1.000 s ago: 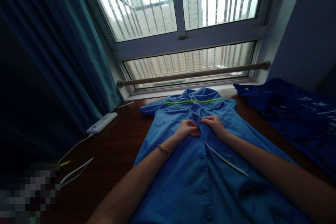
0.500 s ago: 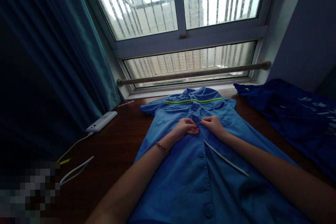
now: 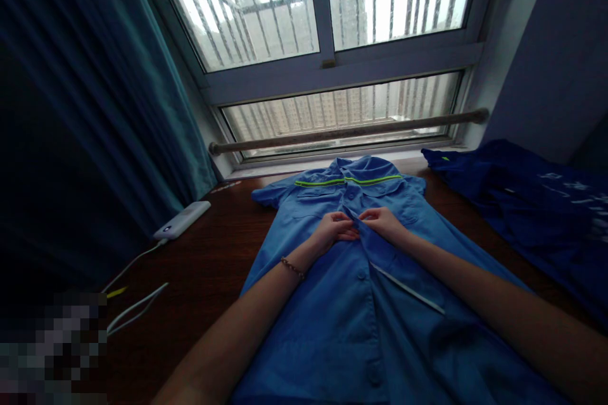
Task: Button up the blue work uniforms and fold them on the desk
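A light-blue button-up shirt [image 3: 308, 304] lies front side up, its collar toward the window and a yellow-green stripe across the chest. My left hand [image 3: 335, 228] pinches the shirt's front opening below the chest, fingers curled. Close beside it, my right hand [image 3: 382, 223] grips the edge of the right front panel and holds it slightly raised. Whether a button sits between the fingertips is hidden. Lower down the front a button [image 3: 361, 276] shows. A thin white strip [image 3: 411, 291] lies slantwise on the right panel, under my right forearm.
The shirt rests on a dark wooden surface [image 3: 209, 253]. A darker blue garment with white lettering [image 3: 517, 196] lies at right. On the left are a white power bank [image 3: 183, 220] with a cable, a white cord [image 3: 137, 309] and a blue curtain [image 3: 156, 88]. A rail [image 3: 351, 131] crosses the window.
My right hand has lifted and turned the panel's edge a little, so more of the fold stands up between my hands. Both hands stay at nearly the same spot.
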Available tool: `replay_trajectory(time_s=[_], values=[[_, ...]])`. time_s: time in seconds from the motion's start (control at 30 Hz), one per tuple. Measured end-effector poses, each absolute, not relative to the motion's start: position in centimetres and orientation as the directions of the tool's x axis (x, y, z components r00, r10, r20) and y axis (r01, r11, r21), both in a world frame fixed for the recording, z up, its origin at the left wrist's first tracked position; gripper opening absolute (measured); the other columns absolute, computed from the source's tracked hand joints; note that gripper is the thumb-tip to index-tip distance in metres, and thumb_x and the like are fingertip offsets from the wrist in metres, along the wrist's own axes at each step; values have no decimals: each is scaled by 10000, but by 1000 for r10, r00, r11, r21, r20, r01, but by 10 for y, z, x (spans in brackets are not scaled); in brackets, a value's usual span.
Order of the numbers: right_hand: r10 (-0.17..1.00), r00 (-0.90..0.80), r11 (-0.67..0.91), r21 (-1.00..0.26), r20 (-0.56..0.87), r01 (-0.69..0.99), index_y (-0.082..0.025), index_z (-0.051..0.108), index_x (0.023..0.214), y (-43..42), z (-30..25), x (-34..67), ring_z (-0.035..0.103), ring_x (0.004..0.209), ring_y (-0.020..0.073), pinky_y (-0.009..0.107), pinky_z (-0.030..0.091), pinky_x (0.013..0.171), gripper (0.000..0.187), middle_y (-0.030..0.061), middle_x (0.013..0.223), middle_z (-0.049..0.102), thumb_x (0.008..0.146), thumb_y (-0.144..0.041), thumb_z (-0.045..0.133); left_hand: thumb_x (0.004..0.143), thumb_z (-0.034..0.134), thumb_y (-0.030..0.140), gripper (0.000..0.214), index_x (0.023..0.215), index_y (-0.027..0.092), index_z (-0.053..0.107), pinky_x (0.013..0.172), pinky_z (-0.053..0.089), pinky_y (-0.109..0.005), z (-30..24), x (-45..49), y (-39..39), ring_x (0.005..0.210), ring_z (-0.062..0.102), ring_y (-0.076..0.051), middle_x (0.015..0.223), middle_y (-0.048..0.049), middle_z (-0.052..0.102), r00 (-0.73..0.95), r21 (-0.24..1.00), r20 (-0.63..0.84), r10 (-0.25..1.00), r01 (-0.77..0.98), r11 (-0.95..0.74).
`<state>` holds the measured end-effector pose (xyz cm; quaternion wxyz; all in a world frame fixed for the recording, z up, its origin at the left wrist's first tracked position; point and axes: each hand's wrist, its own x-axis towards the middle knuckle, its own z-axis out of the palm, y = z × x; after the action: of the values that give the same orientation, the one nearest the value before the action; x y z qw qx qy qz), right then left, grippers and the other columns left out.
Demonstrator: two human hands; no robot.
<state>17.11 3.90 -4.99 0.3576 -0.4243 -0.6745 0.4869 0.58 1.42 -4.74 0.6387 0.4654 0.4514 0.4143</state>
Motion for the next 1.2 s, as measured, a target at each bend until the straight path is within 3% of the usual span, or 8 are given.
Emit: replay_trajectory(time_s=[0.1,0.27,0.67,1.0,1.2], values=[[908,-338,385,-813,248,436,-136,624,670,34,-50,167,508,512,115,209,345,486,110,-5,525,568,619,-228,594,709,613,335,262,737,117,471,511,513,-235,-46,8,13,533,625,-150,601,-72,634,219,972,-195,956,-86,218],[876,-338,480,-707,345,520,-149,591,683,26,-53,161,488,500,101,204,328,495,62,-24,517,536,644,-189,564,660,656,192,262,726,148,406,489,499,-215,-47,13,11,470,588,-113,530,-1,593,156,981,-173,972,-55,183],[902,-392,343,-848,178,404,-160,521,762,35,-55,161,441,431,70,179,304,430,187,-80,471,478,603,-210,606,638,550,50,260,798,165,381,399,416,-173,-49,15,12,380,503,-74,484,74,487,29,973,-180,983,-144,183],[896,-436,224,-933,84,280,-160,504,744,45,-66,163,480,446,82,185,354,401,273,-62,518,504,603,-345,648,614,630,126,346,844,169,376,402,369,-152,-47,16,8,381,461,-48,517,75,519,5,990,-104,995,-95,104],[896,-442,161,-961,47,224,-171,480,618,41,-59,163,457,395,77,183,348,372,319,-52,455,470,726,-470,501,629,615,136,343,854,175,360,417,361,-152,-48,17,7,387,464,-49,525,72,534,34,994,-63,997,-82,66]])
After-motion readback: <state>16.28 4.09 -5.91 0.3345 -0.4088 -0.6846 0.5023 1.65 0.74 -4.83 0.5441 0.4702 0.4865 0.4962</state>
